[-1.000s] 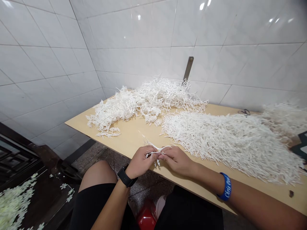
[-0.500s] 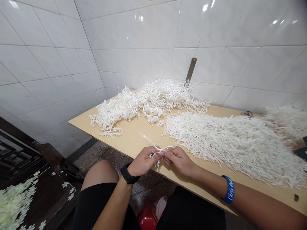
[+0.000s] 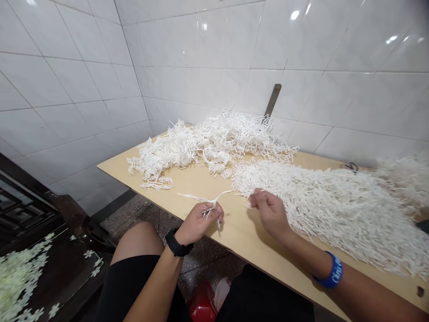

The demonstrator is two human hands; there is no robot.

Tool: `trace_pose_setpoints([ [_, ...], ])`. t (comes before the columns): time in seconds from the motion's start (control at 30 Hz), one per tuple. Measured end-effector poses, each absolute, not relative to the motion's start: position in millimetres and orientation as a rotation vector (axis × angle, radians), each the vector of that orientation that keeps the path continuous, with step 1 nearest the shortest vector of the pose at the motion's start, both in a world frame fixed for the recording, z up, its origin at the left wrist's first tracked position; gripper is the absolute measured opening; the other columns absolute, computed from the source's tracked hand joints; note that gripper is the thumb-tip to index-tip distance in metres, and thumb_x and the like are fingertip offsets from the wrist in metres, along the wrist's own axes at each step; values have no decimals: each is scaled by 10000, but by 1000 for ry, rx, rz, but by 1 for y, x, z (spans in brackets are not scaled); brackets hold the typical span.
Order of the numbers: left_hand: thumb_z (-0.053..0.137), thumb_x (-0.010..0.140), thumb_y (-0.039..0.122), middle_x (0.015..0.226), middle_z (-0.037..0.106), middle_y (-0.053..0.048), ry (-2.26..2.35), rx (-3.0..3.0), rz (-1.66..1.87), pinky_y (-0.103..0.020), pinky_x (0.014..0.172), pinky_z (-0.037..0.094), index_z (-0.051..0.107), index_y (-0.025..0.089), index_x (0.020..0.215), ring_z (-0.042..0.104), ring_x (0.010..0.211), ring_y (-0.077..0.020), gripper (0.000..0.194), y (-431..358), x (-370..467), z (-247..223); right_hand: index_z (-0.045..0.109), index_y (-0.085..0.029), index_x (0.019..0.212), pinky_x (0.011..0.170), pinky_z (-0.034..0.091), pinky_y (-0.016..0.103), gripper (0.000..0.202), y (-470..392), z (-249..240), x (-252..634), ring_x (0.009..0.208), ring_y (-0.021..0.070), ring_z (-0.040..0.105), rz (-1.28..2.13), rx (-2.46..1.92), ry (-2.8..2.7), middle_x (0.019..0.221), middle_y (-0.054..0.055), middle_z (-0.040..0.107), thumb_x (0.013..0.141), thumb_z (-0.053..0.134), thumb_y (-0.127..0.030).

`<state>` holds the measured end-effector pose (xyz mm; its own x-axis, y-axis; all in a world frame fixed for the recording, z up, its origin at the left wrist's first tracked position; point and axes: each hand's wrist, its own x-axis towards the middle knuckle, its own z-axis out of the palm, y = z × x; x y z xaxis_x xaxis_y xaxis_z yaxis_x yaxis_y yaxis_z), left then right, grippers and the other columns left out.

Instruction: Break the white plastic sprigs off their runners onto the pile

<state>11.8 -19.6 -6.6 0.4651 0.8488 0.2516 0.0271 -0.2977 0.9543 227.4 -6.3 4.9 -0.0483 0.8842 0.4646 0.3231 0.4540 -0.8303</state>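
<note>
My left hand [image 3: 201,221] is closed on a thin white branched plastic sprig [image 3: 214,201], whose stems stick out to both sides above the front edge of the table. At the left end of a broad pile of short white sprigs [image 3: 328,210], my right hand [image 3: 270,212] is held with thumb and fingertips pinched together. Whether a small white piece is between those fingertips is hard to tell against the white pile. A looser heap of larger white branched sprigs [image 3: 214,138] lies at the back left of the table.
The wooden tabletop [image 3: 197,179] stands against a tiled wall. A flat metal bar [image 3: 272,100] leans there behind the heap. At the lower left, white flower pieces [image 3: 20,277] lie on a dark wooden seat. A red object [image 3: 203,302] is below, between the legs.
My right hand has parted from the left and moved right to the edge of the short-sprig pile. The left hand keeps the sprig, shifted slightly left. The view has turned slightly.
</note>
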Motion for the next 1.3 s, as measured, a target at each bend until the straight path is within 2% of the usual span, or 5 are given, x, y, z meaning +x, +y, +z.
trace_pose_setpoints([
  [0.17,518,936,494,818,673,-73,934,1649,1034,-289,778,470,671,129,846,610,785,-185,405,-20,17,-4,542,-203,746,682,379,330,326,-1,-5,230,710,202,545,231,-1164,-1928,730,49,601,1001,386,-335],
  [0.4,607,888,441,828,710,-67,950,1573,1053,-277,792,491,686,120,873,645,797,-181,331,-19,19,-10,256,-226,542,512,224,301,512,7,-3,240,477,132,295,254,-1413,-1670,473,-47,260,956,493,-413],
  [0.63,662,841,425,814,700,-51,984,1469,1077,-278,760,508,673,122,956,655,765,-173,323,-19,18,-10,580,-185,907,705,389,329,173,2,-4,233,797,222,578,252,-1342,-1766,865,66,638,923,408,-189],
  [1.0,678,825,485,665,639,-24,891,1389,1026,-254,625,525,641,107,807,613,611,-133,380,-22,22,-7,563,-179,795,625,359,287,284,-20,-5,218,648,161,509,497,-970,-2245,706,19,573,993,440,-341],
  [1.3,612,886,483,840,718,-68,828,1360,1073,-275,792,535,667,127,906,677,818,-180,360,-20,18,-4,493,-187,640,555,325,273,360,-17,-3,221,562,138,476,506,-1061,-1885,597,2,525,976,425,-294],
])
